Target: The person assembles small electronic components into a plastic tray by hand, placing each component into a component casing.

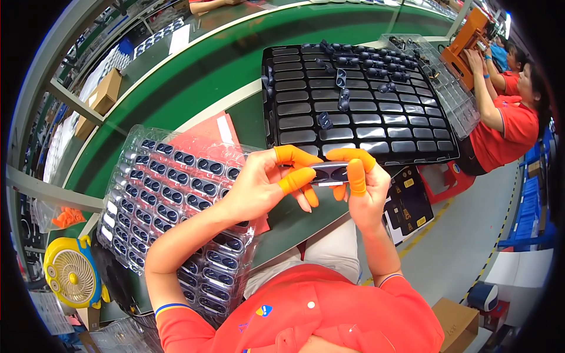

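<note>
Between my two hands is a small dark plastic piece with two rounded recesses (331,175), held level above the bench edge. My left hand (268,176) pinches its left end, and my right hand (364,185) grips its right end. Orange finger covers sit on several fingertips of both hands. Left of them, a clear blister tray (134,136) carries rows of similar dark pieces (204,186), partly hidden by my left forearm. Beyond my hands lies a black compartment tray (292,123), with loose dark pieces (344,100) scattered over its far half.
A pink sheet (213,134) lies under the clear tray. A yellow fan (72,272) stands at the left. At the right, another clear tray (456,109) adjoins an orange fixture (465,47), where a person in red (512,126) works. A green belt (229,50) runs behind.
</note>
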Demonstrator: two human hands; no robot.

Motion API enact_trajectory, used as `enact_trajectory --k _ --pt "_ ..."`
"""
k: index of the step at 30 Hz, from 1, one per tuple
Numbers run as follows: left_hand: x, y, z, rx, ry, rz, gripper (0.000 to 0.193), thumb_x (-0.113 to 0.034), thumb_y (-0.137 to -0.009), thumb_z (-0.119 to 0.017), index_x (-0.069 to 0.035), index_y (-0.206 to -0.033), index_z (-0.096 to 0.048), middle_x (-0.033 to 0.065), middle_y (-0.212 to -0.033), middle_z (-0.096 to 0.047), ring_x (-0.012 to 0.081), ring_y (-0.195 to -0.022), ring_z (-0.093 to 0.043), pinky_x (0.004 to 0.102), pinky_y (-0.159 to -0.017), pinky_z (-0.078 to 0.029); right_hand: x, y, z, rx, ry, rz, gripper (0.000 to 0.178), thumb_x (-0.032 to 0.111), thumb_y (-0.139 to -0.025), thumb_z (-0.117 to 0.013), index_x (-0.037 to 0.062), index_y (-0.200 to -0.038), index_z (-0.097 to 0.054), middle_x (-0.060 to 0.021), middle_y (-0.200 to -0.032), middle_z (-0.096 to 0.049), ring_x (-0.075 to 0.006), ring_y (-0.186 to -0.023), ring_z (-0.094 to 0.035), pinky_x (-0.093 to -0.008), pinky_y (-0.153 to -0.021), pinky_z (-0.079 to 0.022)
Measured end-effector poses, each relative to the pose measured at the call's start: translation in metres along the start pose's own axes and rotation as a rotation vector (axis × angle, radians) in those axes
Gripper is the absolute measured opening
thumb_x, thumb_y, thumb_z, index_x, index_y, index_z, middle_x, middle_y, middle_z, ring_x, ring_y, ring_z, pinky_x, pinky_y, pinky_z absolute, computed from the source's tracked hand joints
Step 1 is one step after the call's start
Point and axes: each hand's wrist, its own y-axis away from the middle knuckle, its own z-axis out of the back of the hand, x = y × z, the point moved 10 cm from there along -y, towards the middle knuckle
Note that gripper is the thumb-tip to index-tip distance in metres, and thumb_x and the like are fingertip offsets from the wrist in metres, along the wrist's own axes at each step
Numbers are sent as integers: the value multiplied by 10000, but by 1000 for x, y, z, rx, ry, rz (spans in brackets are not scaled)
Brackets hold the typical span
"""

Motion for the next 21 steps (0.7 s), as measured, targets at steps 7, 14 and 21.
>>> enact_trajectory --k 7,14,21 --pt "13 2 -4 -8 127 128 222 -80 -904 -508 55 -1079 -520 167 -881 -607 260 -685 -648 326 -558 -551 4 5 3 -111 105 115 560 456 -947 -335 -25 -868 -611 3 -604 -550 -14 -461 -433 -145 -417 -297" --pt "15 3 -8 8 175 142 235 -102 -910 -499 46 -1091 -522 178 -886 -608 280 -671 -649 333 -544 -550 4 5 2 -109 88 104 637 506 -939 -269 -25 -844 -608 5 -606 -556 -13 -456 -429 -146 -418 -299" --pt "17 4 -10 17 185 145 250 -101 -908 -499 43 -1112 -514 180 -888 -608 284 -665 -648 330 -541 -549 11 6 0 -107 84 116 654 520 -934 -257 -26 -845 -607 -4 -614 -575 -17 -462 -449 -146 -420 -313"
